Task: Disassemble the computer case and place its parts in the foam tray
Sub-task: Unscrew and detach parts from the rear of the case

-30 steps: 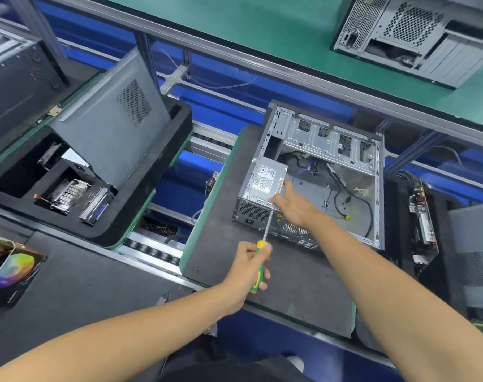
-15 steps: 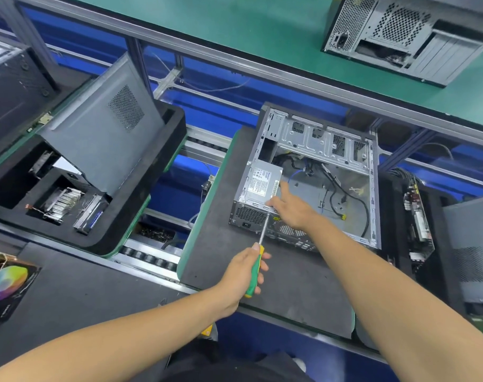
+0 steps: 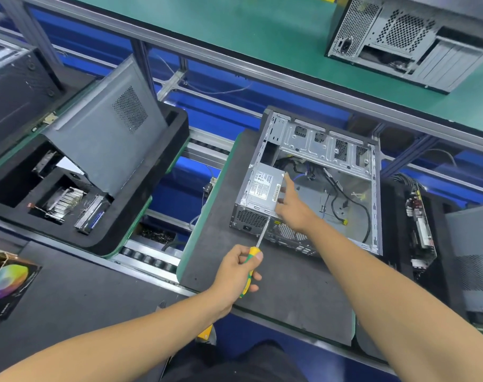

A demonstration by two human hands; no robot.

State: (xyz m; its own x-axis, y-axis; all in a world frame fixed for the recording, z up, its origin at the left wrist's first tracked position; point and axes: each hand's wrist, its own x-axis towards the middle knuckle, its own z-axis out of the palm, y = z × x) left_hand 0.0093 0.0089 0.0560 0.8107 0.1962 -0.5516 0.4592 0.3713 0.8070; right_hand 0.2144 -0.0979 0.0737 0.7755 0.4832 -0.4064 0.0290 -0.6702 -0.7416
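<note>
Head view: computer case [image 3: 314, 186] lies on its side, open face up, on a dark grey foam pallet [image 3: 276, 285] edged in green. Pallet sits on a roller conveyor [image 3: 152, 257] with aluminium rails and blue panels under it.

Power supply [image 3: 262, 186] is in the case's left near corner. Black cables [image 3: 350, 205] are loose on the case floor to its right.

Left hand [image 3: 237, 274]: grip clamped round a yellow-green screwdriver [image 3: 251, 260], shaft tip at the case's rear edge just below the power supply. Right hand [image 3: 292, 208]: fingers straight, index out, resting against the power supply's right side, holding nothing.

Left of the case, across a gap in the conveyor: black foam tray [image 3: 141, 216] on its own pallet. Grey side panel [image 3: 108, 139] leans tilted in it; a finned heatsink [image 3: 64, 201] and a flat silver drive-like part [image 3: 93, 213] sit in its near compartments.

Right of the case: another black tray [image 3: 394, 230] with a circuit board [image 3: 419, 224] standing on edge.

Behind the case: raised green table [image 3: 235, 28] carrying a second computer case [image 3: 405, 37], rear panel facing the camera.

Far left of the case, near edge: a box with a colour-wheel print [image 3: 6, 282] on the dark table [image 3: 83, 293].
</note>
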